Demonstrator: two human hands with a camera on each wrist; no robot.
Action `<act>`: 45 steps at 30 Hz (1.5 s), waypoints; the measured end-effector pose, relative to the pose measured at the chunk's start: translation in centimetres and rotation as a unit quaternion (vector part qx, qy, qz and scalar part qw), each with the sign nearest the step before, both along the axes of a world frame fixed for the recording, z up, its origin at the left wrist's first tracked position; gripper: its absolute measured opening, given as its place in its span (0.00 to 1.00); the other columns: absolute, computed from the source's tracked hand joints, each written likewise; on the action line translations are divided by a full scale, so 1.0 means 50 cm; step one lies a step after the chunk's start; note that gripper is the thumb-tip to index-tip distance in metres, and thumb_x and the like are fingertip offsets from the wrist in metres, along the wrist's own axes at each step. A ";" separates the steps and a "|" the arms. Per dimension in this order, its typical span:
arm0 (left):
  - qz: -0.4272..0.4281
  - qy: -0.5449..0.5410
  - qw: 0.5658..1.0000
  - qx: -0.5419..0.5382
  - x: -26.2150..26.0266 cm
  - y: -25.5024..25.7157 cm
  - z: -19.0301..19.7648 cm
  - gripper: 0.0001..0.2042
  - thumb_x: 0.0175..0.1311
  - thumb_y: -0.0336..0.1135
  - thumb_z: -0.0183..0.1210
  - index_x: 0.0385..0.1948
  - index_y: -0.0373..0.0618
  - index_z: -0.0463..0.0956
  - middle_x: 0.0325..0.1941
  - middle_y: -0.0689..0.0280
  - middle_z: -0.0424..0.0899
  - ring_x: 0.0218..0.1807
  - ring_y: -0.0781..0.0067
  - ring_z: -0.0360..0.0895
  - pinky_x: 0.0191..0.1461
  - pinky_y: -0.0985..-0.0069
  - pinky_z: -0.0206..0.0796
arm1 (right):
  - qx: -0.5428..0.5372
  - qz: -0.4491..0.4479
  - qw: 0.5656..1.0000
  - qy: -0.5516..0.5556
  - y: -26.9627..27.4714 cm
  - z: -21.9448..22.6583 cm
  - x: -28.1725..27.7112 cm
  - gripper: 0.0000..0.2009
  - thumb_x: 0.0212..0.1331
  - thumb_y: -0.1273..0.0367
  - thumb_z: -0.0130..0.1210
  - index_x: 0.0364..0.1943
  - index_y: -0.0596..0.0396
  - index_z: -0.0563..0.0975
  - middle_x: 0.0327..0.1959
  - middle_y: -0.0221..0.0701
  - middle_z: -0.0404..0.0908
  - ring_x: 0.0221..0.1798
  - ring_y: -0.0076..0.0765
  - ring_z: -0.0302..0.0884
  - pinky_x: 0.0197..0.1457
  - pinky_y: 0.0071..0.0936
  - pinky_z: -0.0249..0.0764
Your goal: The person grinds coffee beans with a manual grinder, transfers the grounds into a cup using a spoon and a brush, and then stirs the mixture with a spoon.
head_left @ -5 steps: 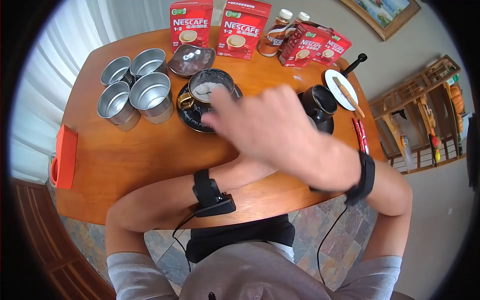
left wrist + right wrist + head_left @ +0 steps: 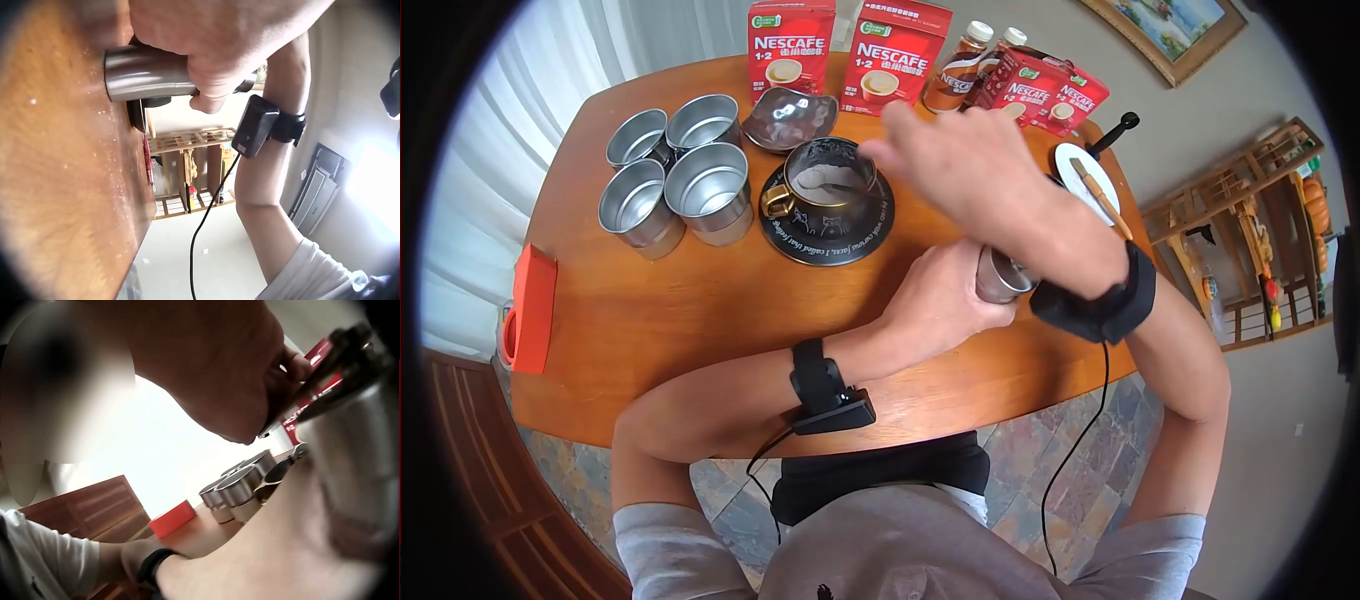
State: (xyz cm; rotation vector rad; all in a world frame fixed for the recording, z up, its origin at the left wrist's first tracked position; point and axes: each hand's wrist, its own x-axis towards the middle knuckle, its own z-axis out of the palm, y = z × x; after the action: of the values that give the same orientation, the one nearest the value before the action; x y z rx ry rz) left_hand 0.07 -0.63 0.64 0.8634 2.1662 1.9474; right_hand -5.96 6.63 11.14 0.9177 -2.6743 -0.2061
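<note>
Curled snugly, the left hand (image 2: 935,300) grips a metal cup (image 2: 147,75), its base at the table (image 2: 630,325); the right hand (image 2: 990,180) reaches above, its hold unclear. Cup's long axis: roughly vertical, mouth up.

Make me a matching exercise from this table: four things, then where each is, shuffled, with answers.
1. Grey metal cylinder
2. Gold-handled cup
3. Wooden utensil
4. Orange-red object

A. On a black saucer
B. At the left end of the table
C. In the left hand
D. Across a white plate

Right pairs: 1-C, 2-A, 3-D, 4-B
</note>
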 end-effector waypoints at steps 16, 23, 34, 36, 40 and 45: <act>-0.003 -0.035 0.999 0.024 0.003 -0.008 0.017 0.26 0.52 0.34 0.74 0.52 0.37 0.75 0.46 0.54 0.88 0.50 0.60 0.87 0.57 0.65 0.75 | -0.031 -0.034 0.997 -0.059 0.062 0.002 -0.049 0.24 0.80 0.51 0.45 0.63 0.56 0.74 0.28 0.45 0.87 0.36 0.57 0.87 0.39 0.52 0.80; -0.005 -0.018 1.000 0.021 0.002 -0.007 0.013 0.27 0.54 0.33 0.71 0.55 0.38 0.73 0.45 0.50 0.88 0.50 0.49 0.86 0.56 0.59 0.75 | -0.010 -0.061 0.996 -0.066 0.059 0.018 -0.039 0.23 0.80 0.51 0.44 0.54 0.58 0.78 0.28 0.45 0.87 0.36 0.56 0.88 0.39 0.51 0.81; -0.002 -0.019 1.000 0.014 0.002 -0.010 0.012 0.22 0.55 0.34 0.72 0.48 0.39 0.73 0.41 0.49 0.87 0.46 0.44 0.86 0.51 0.57 0.75 | -0.058 -0.191 0.976 -0.083 0.173 0.008 -0.028 0.21 0.80 0.50 0.44 0.45 0.55 0.77 0.30 0.43 0.87 0.40 0.56 0.87 0.43 0.51 0.79; -0.005 -0.019 1.000 0.011 0.000 -0.009 0.014 0.22 0.55 0.34 0.72 0.48 0.39 0.73 0.41 0.49 0.87 0.46 0.44 0.86 0.50 0.57 0.75 | -0.074 -0.207 0.973 -0.065 0.212 -0.001 -0.016 0.20 0.79 0.52 0.46 0.42 0.56 0.77 0.29 0.45 0.86 0.40 0.58 0.85 0.44 0.52 0.78; -0.005 -0.027 1.000 0.011 0.007 -0.008 0.016 0.22 0.55 0.32 0.74 0.48 0.40 0.74 0.41 0.57 0.87 0.44 0.65 0.86 0.52 0.68 0.75 | -0.088 -0.218 0.972 -0.014 0.258 -0.011 0.060 0.17 0.79 0.55 0.50 0.41 0.56 0.76 0.25 0.43 0.85 0.36 0.59 0.85 0.42 0.52 0.77; -0.002 -0.017 1.000 0.013 0.008 -0.006 0.013 0.22 0.55 0.32 0.74 0.50 0.39 0.75 0.42 0.57 0.87 0.45 0.66 0.86 0.52 0.68 0.75 | -0.161 -0.235 0.958 -0.004 0.295 -0.028 0.153 0.15 0.78 0.57 0.52 0.40 0.55 0.74 0.21 0.40 0.83 0.29 0.57 0.83 0.35 0.50 0.76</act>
State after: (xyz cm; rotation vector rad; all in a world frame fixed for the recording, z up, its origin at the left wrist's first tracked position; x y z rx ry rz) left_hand 0.49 -0.95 1.26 0.8324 2.1224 1.9778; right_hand 1.71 21.35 9.76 0.1782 -2.7755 0.1316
